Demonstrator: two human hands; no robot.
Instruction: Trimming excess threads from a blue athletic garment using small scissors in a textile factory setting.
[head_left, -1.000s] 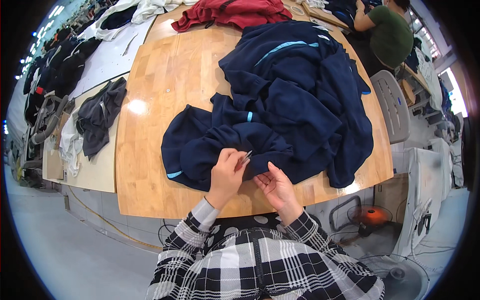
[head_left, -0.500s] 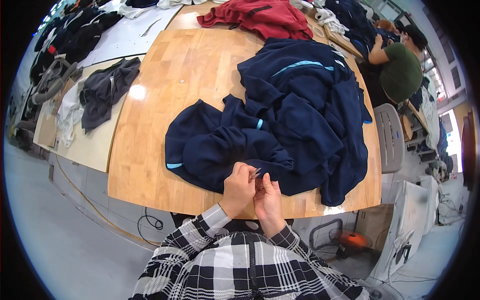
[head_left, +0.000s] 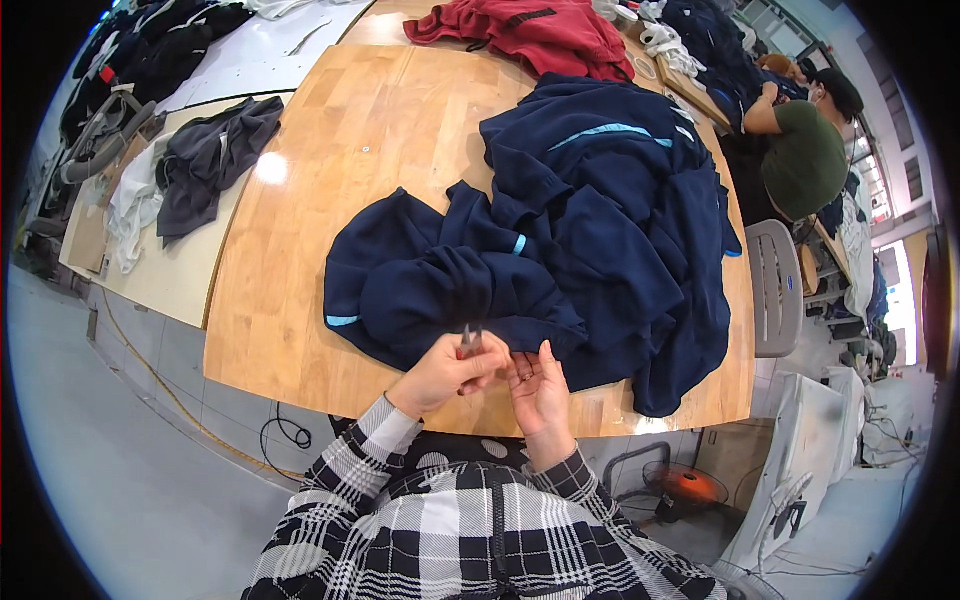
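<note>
My left hand (head_left: 452, 372) is closed around small metal thread snips (head_left: 470, 340), whose blades stick up past the fingers. Beside it, my right hand (head_left: 541, 393) is turned palm up. Its thumb stands apart and its fingers curl loosely toward the left hand, with nothing visible in them. The fingers of both hands come close together, and I cannot tell if they touch. Just beyond them lies a navy garment (head_left: 440, 290) with light blue trim, bunched up near the table's front edge. More navy fabric (head_left: 620, 230) spreads in folds to the right.
The wooden table (head_left: 290, 330) carries a red garment (head_left: 530, 35) at its far edge. To the left, a grey garment (head_left: 215, 165) and white cloth (head_left: 135, 215) lie on a side table. A grey chair (head_left: 775, 290) stands at the right, near a seated person (head_left: 805, 150) in green.
My left hand has moved slightly left and down with the snips, whose blades now point upward. My right hand has turned more palm up and its fingers have loosened.
</note>
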